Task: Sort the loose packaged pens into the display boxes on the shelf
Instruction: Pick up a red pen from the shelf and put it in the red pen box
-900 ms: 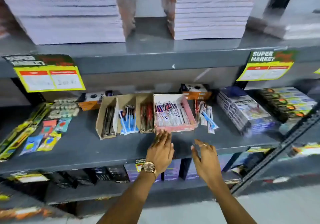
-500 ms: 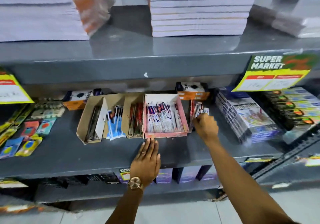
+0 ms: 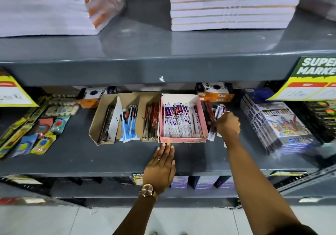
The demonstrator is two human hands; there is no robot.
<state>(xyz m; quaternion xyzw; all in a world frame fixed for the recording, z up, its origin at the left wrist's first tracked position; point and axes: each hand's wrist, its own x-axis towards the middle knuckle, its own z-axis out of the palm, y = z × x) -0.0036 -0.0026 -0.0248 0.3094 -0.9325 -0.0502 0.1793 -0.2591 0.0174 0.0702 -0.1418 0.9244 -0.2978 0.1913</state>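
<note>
A pink display box (image 3: 183, 140) full of white-and-blue packaged pens stands mid-shelf. Left of it are a brown box of red pens (image 3: 151, 120), loose blue pen packs (image 3: 129, 124) and a brown box of dark pens (image 3: 105, 124). Loose packaged pens (image 3: 217, 114) lie on the shelf right of the pink box. My right hand (image 3: 228, 124) is closed on several of these loose packs. My left hand (image 3: 161, 167) lies flat on the grey shelf (image 3: 72, 154), fingertips touching the pink box's front wall, holding nothing.
Orange-and-white boxes (image 3: 215, 91) stand behind the display boxes. Colour-pencil packs (image 3: 276, 125) are stacked at the right, eraser and sharpener packs (image 3: 41, 134) at the left. The upper shelf holds stacks of notebooks (image 3: 232, 5). Yellow price tags (image 3: 309, 82) hang from its edge.
My right hand reached from the shelf's front edge to the loose pens right of the pink box and closed on them. My left hand stayed at the box's front. The view moved closer.
</note>
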